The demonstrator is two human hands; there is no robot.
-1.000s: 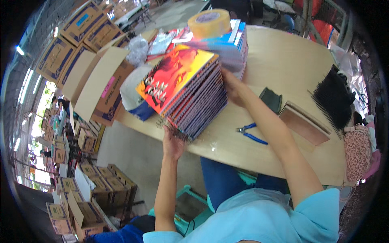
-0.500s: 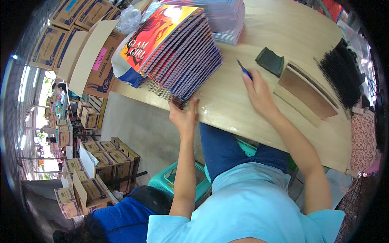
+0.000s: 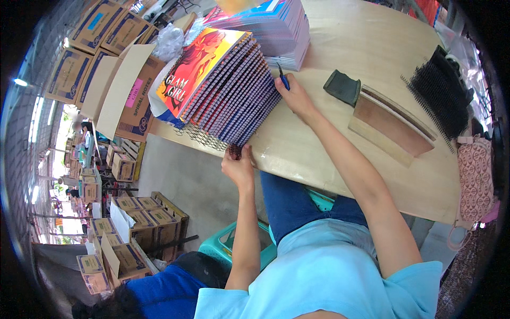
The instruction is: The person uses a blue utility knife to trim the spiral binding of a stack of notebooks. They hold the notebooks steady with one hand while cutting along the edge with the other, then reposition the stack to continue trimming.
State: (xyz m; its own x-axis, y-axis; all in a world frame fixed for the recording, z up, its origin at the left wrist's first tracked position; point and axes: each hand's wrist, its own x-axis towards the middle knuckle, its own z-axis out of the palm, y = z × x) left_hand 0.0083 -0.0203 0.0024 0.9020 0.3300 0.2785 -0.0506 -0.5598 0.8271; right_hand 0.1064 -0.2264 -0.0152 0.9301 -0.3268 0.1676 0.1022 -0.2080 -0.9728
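A tall stack of spiral notebooks point(image 3: 226, 87) stands near the table's front left edge, its wire-bound sides turned toward me. The top cover is red and yellow. At the stack's lowest front corner, my left hand point(image 3: 239, 168) grips the notebooks' edge between thumb and fingers. Dark wire mesh point(image 3: 204, 137) sticks out beside that hand, over the table edge. Close to the right side of the stack, my right hand point(image 3: 295, 97) is closed around a small blue-handled tool point(image 3: 283, 78) with a thin dark point. Its exact kind is unclear.
Another pile of notebooks point(image 3: 289, 40) stands behind. On the right of the table point(image 3: 372, 32) lie a dark curved pad point(image 3: 342, 87), a brown wooden holder point(image 3: 393, 123), black wire combs point(image 3: 438, 93) and a patterned pouch point(image 3: 474, 178). Cartons point(image 3: 143, 109) stand at left; a person in blue point(image 3: 159, 287) is nearby.
My right hand has moved left with the blue-handled tool, up to the stack's right side. My left hand stays at the lower corner. The whole view has shifted slightly.
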